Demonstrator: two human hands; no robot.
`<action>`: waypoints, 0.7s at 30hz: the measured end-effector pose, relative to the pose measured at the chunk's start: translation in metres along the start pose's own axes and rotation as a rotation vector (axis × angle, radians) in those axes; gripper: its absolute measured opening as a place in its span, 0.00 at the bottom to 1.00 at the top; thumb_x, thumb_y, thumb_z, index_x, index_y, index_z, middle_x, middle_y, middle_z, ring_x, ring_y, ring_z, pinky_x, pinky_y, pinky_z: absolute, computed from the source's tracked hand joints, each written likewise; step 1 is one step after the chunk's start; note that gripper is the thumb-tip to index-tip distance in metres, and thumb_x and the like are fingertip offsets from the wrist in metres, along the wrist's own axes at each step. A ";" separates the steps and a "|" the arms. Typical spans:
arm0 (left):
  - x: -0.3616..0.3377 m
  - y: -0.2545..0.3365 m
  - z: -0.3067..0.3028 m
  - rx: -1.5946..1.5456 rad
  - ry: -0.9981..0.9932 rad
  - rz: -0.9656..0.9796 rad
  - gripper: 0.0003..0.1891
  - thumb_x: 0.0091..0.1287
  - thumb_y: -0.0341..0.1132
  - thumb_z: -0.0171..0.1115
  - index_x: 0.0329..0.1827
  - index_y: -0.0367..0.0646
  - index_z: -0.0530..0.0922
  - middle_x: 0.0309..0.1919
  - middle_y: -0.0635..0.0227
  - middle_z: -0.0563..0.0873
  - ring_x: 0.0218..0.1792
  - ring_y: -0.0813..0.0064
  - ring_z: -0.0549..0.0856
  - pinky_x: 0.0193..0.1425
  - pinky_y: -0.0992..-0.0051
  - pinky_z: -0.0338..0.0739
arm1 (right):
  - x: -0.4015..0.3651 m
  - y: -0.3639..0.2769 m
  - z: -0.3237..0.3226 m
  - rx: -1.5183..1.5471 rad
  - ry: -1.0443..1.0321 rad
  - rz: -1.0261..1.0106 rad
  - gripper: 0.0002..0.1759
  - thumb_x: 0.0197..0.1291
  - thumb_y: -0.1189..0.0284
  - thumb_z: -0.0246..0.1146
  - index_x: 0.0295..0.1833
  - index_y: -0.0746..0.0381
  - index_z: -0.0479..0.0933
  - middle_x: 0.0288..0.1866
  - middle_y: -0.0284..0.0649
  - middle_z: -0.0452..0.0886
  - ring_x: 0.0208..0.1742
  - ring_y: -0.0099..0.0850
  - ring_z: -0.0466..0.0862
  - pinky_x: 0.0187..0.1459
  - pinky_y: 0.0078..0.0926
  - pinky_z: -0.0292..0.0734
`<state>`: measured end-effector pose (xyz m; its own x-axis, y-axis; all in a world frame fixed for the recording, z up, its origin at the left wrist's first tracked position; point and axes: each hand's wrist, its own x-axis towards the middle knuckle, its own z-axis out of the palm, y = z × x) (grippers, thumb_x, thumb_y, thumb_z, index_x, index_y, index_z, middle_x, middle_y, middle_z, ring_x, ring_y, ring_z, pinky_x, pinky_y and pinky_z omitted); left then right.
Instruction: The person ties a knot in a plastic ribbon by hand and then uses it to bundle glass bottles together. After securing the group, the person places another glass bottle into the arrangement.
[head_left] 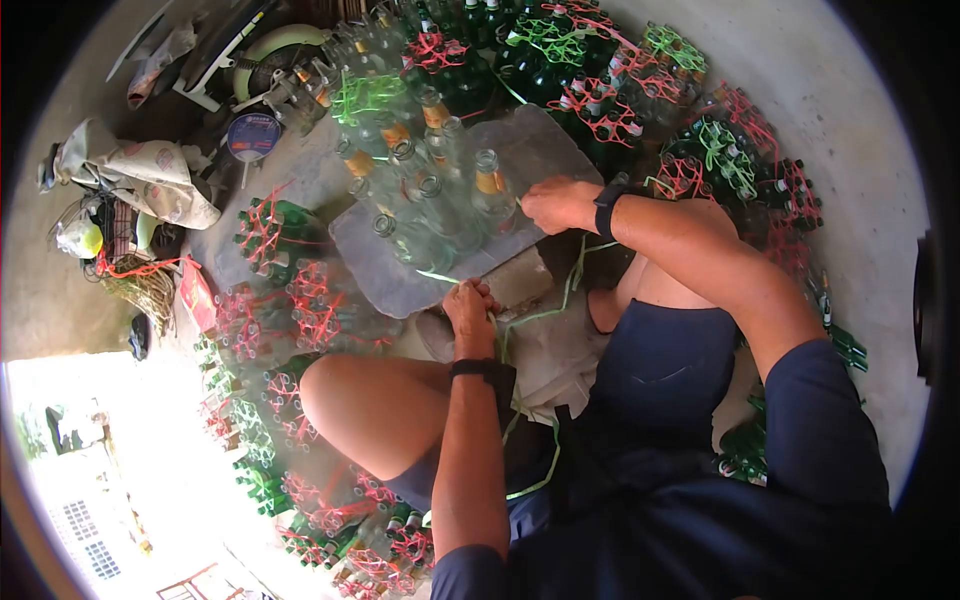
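A cluster of clear glass bottles (436, 214) stands upright on a grey stone slab (375, 275), several with orange labels at the neck. Light green plastic twine (438, 277) runs from the front of the cluster to my left hand (468, 304), whose fingers are closed on it. On the cluster's right side my right hand (558, 205) is pinched beside a labelled bottle (491, 190), with a short bit of twine showing at its fingertips. A loose length of the twine hangs past my knees and over my lap.
Green bottles tied with red twine (275, 235) stand left of the slab, and more green bundles (560, 60) line the wall behind. A round blue fan (253, 136) and a pale sack (150, 170) lie at the upper left. Bright light enters at the lower left.
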<state>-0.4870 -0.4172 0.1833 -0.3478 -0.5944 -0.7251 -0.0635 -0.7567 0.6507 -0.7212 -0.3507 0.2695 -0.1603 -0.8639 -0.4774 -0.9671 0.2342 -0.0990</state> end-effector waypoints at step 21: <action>-0.008 -0.011 0.050 0.121 -0.263 -0.135 0.10 0.78 0.39 0.60 0.48 0.42 0.83 0.29 0.76 0.75 0.27 0.80 0.74 0.31 0.73 0.73 | -0.006 0.001 0.023 0.140 0.021 -0.035 0.07 0.57 0.77 0.64 0.38 0.67 0.86 0.40 0.53 0.89 0.42 0.51 0.90 0.41 0.47 0.84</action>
<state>-0.5299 -0.3901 0.1932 -0.5578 -0.3876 -0.7339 -0.2312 -0.7767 0.5859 -0.7164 -0.3354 0.2525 -0.1321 -0.8815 -0.4533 -0.9355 0.2621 -0.2371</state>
